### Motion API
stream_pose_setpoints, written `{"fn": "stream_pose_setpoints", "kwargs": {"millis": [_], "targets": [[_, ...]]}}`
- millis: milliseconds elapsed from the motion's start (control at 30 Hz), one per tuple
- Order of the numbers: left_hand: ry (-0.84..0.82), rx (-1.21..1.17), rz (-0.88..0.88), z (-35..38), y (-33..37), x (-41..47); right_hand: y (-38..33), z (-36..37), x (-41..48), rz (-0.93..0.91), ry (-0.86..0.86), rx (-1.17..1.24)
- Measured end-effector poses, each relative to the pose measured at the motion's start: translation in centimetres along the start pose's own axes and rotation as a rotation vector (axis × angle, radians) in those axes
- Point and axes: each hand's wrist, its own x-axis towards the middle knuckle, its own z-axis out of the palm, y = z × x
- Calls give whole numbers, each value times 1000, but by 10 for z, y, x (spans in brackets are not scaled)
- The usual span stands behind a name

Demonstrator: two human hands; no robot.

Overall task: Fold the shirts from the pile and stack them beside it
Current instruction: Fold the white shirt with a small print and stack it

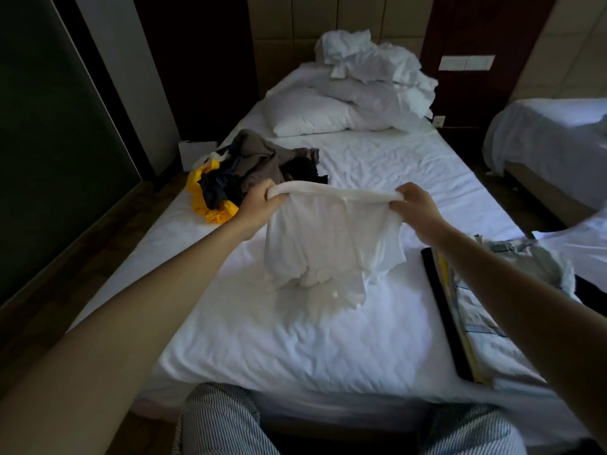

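Note:
A white shirt (328,244) hangs over the middle of the bed, its lower part bunched on the sheet. My left hand (259,205) grips its top edge at the left end, and my right hand (415,205) grips the same edge at the right end, so the edge is stretched between them. Behind my left hand lies the pile of unfolded clothes (259,165), brown, black, dark blue and yellow. At the right edge of the bed sits a stack of folded shirts (469,310), partly hidden by my right forearm.
The bed (295,339) has a wrinkled white sheet. A pillow (305,116) and crumpled white bedding (371,67) lie at its head. A second bed (551,133) stands at the right. A white bag (193,152) sits on the floor at the left.

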Motion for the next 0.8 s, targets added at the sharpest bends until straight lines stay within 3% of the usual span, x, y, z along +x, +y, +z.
{"fn": "stream_pose_setpoints", "kwargs": {"millis": [167,267,367,467,600,667,800], "targets": [[-229,-166,-33,13,26,-6,-16,3,-13,-73,-409,2],[-344,-90,15,33,43,-3,-25,22,-25,-171,-668,-17],[-477,98,73,48,50,5,-26,32,-27,-216,-599,-131],[-660,440,109,43,46,14,-16,13,-17,-245,-530,-341],[-920,854,-25,30,32,21,-9,-23,-9,-209,-566,-466],[-888,1024,-10,23,25,27,-3,-39,-5,-182,-565,-589],[-498,976,207,11,13,39,19,-47,3,-76,-496,-873]]}}
